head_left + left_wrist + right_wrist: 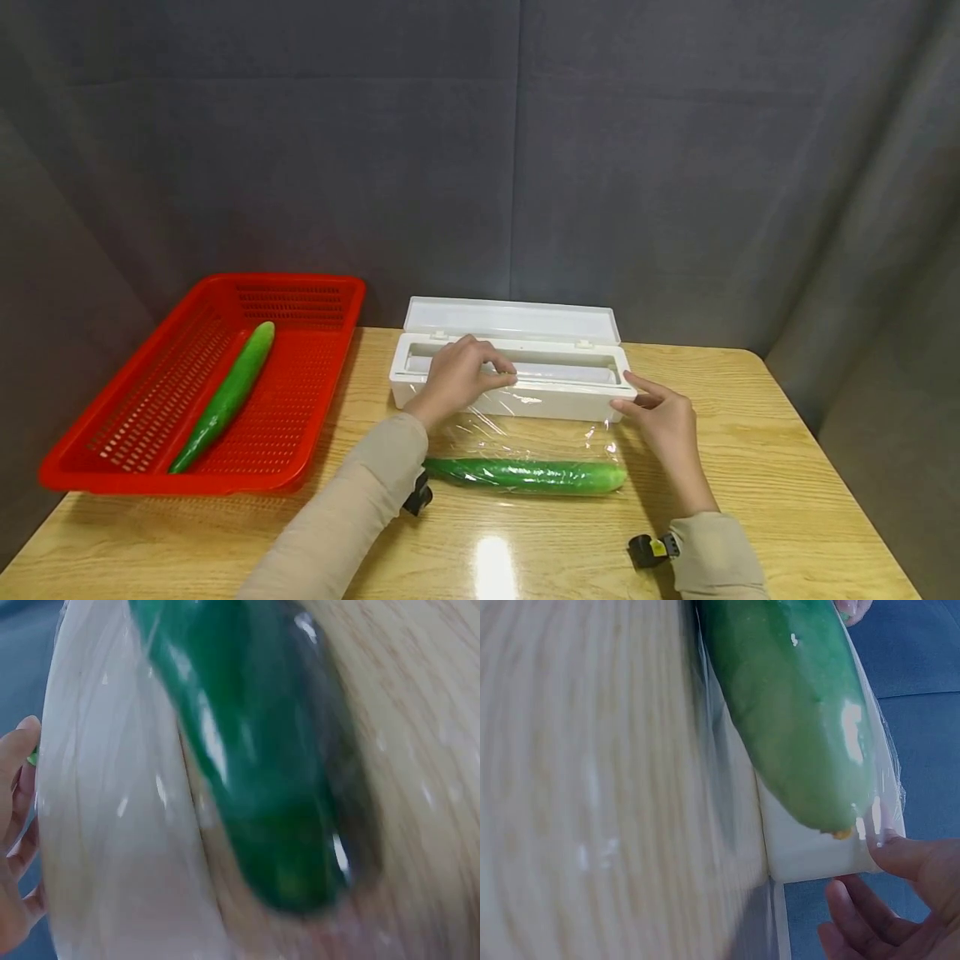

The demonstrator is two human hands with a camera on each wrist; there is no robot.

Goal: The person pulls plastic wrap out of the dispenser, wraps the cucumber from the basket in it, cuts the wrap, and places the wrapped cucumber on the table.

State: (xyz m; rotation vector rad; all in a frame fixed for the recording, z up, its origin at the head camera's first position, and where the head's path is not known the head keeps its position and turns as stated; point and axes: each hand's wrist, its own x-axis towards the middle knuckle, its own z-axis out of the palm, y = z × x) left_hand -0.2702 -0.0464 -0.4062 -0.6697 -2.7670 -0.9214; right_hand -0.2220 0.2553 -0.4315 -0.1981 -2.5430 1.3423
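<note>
A white cling film dispenser (570,404) stands with its lid (517,317) raised, a roll of film (555,372) inside. Clear film (495,429) stretches from its front over a cucumber (525,475) on the table. My left hand (461,375) is over the dispenser's front edge, thumb and forefinger pinching a small green slider (32,756), mostly hidden by the fingers. My right hand (663,412) grips the dispenser's right end, thumb at the front and fingers at the end wall. In the right wrist view the cucumber's pale tip (832,810) lies under the film, near the right thumb.
A red plastic basket (322,417) stands at the left of the wooden table (720,433), with another cucumber (228,392) lying in it. A grey curtain (510,167) hangs behind the table and along its sides.
</note>
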